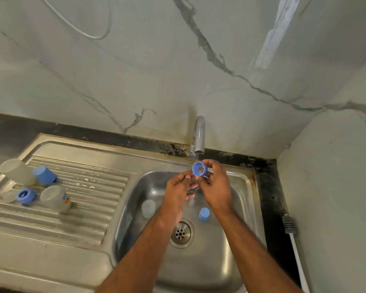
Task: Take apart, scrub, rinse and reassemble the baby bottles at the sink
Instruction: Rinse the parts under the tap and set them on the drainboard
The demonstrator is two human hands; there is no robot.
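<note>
Over the sink [244, 180], right hand [217, 187] pinches blue ring [200, 169].

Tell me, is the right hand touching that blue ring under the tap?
Touching. The head view shows the right hand with its fingers curled round the blue ring, holding it just below the tap.

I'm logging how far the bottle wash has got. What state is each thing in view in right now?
Tap: running a thin stream.
Blue ring: off its bottle, held under the stream.
Right hand: pinching the ring.
Left hand: beside the ring, fingers loosely curled.
Blue cap: loose in the basin.
Clear bottle: lying on the drainboard.
Drain: unplugged.
</note>
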